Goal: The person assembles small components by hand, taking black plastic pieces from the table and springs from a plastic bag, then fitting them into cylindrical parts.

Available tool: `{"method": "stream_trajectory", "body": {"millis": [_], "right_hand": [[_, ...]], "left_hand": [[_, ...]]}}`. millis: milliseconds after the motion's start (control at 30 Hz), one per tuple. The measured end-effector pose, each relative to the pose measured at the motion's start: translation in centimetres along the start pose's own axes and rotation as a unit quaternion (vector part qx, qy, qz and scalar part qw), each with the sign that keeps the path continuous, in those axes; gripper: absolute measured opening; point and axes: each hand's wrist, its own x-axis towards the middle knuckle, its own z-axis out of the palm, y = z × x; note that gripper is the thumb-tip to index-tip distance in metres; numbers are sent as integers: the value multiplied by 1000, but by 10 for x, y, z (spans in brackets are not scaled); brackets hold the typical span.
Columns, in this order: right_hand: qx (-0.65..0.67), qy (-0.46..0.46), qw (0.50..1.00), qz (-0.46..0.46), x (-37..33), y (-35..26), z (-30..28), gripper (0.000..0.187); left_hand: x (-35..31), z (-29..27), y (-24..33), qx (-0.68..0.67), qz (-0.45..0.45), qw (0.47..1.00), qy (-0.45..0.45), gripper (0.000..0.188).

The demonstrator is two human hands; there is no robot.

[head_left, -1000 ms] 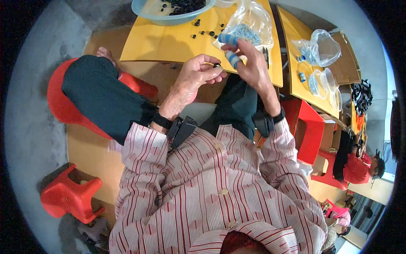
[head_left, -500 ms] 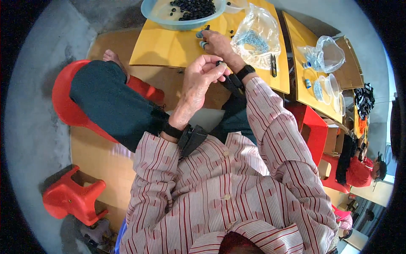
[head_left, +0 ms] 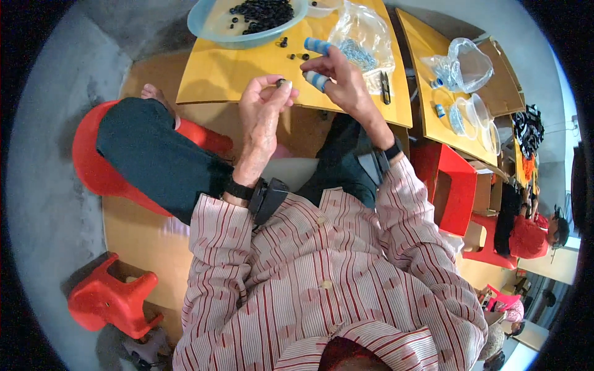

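Observation:
My left hand (head_left: 263,114) is held up just off the table's near edge. Its thumb and forefinger pinch a small round black piece (head_left: 281,82). To its right, my right hand (head_left: 348,83) hovers over the edge of the yellow table (head_left: 223,77), with nothing in it. Its fingers are spread, and two of them wear blue and white wraps. Beyond the hands, several loose black pieces (head_left: 284,42) lie on the tabletop. More of them fill part of a light blue basin (head_left: 207,34) at the far left.
A clear plastic bag (head_left: 377,37) of small silvery pieces lies right of the basin, with black thread snips (head_left: 385,88) near it. A second table (head_left: 427,99) holds another bag and clear tubs (head_left: 473,117). Red stools (head_left: 114,290) stand around. Other people sit far right.
My right hand has drawn back from the loose black pieces on the table, and its fingers have spread apart. The left hand keeps its pinch, now apart from the right wrist.

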Motion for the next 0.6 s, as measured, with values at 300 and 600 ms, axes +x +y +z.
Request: {"method": "stream_trajectory", "body": {"millis": [300,600], "right_hand": [[-210,-7,968,-135,-37,-38,-14,37],[-265,-30,948,-174,-39,-42,-7,55]], "left_hand": [[-4,16,9,41,-24,998,-51,26],[-1,14,-1,27,-2,997,-78,22]]}}
